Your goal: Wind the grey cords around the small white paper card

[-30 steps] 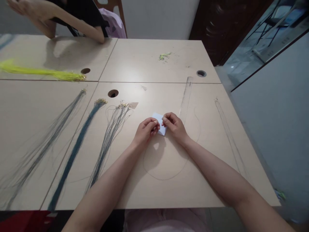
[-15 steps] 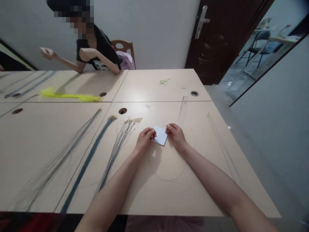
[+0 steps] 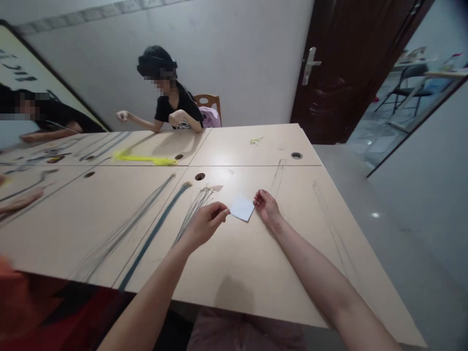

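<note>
A small white square of paper (image 3: 243, 208) lies on the table between my two hands. My left hand (image 3: 209, 220) hovers at its left edge, thumb and fingers pinched together. On the other side, my right hand (image 3: 266, 206) is closed by the paper's right corner, fingers curled. Whatever either hand pinches is too thin or too hidden to make out. Left of my left hand lies a bundle of thin grey cords (image 3: 193, 209) with gold-coloured ends. A clear ruler (image 3: 279, 178) lies just beyond my right hand.
Further left are a blue cord bundle (image 3: 157, 234), a grey cord bundle (image 3: 135, 224) and a bright yellow bundle (image 3: 146, 159). Thin strands (image 3: 331, 224) lie at the right. The table has round holes (image 3: 200, 176). Co-workers sit across (image 3: 179, 105) and at the left.
My left hand has moved left and toward me, away from the paper. The thin cord loop seen below my hands no longer shows. The view has tilted up and turned left.
</note>
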Demonstrator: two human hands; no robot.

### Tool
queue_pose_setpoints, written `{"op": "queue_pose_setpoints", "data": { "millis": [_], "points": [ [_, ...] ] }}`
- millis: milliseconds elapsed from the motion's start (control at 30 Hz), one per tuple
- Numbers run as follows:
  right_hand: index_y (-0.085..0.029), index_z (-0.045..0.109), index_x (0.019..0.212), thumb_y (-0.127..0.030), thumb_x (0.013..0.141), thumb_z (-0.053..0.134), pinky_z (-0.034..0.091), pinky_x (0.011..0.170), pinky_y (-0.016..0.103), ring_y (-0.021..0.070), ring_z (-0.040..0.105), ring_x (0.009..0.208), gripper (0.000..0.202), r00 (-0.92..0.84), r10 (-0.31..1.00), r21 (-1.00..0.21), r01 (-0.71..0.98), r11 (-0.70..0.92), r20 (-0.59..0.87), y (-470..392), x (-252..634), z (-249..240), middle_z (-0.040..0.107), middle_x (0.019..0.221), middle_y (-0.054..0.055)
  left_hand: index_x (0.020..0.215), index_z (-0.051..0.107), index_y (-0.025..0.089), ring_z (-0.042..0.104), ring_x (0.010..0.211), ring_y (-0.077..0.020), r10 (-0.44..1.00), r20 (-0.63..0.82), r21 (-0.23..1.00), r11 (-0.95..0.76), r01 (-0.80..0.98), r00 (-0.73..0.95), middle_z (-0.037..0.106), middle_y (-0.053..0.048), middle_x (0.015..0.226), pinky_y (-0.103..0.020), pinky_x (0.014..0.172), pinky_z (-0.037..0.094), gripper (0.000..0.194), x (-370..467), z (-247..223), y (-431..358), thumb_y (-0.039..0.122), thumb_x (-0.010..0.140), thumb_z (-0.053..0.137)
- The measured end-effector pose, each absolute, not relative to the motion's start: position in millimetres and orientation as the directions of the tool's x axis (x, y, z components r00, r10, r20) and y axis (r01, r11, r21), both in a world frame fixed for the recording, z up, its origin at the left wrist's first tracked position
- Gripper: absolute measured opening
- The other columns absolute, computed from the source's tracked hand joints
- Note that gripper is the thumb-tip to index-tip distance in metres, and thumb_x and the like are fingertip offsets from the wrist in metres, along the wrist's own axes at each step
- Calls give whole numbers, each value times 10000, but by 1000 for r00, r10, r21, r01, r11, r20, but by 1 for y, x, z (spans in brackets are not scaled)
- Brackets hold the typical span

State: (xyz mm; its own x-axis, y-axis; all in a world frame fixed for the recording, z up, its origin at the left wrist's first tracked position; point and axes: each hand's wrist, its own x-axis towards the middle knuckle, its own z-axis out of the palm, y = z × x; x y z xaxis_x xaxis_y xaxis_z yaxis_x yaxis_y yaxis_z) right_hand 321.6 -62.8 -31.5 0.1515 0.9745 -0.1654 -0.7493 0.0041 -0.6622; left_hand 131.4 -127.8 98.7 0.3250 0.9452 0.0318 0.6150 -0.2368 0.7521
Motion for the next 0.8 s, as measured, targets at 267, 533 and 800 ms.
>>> {"op": "queue_pose_setpoints", "data": {
  "millis": [267, 533, 800],
  "points": [
    [-196, 519, 707, -302, 614, 686, 437, 502, 200, 73, 518, 545, 219, 128, 975, -669, -743, -28, -183, -73, 323, -32, 541, 633, -47, 745, 636, 222, 500, 628, -144, 993, -106, 681, 34, 731, 53, 585, 1, 656, -211, 567, 388, 224, 21, 138, -238, 438, 702, 594],
    [-183, 574, 705, -338, 641, 695, 448, 563, 202, 70, 517, 585, 207, 83, 994, -863, -504, -16, -67, -96, 311, -9, 547, 671, -31, 686, 634, 246, 539, 676, -139, 887, -138, 563, 437, 702, -442, 645, 78, 656, -184, 626, 384, 326, -114, 125, -298, 565, 617, 615],
    [-184, 596, 751, -362, 712, 645, 432, 604, 262, 98, 504, 589, 189, -108, 976, -976, -123, 177, 191, -98, 258, 66, 555, 639, -9, 806, 616, 224, 517, 724, -104, 788, 48, 561, 488, 669, -614, 629, 102, 683, -157, 665, 349, 277, -196, 105, -311, 471, 688, 572]
  ]
}}
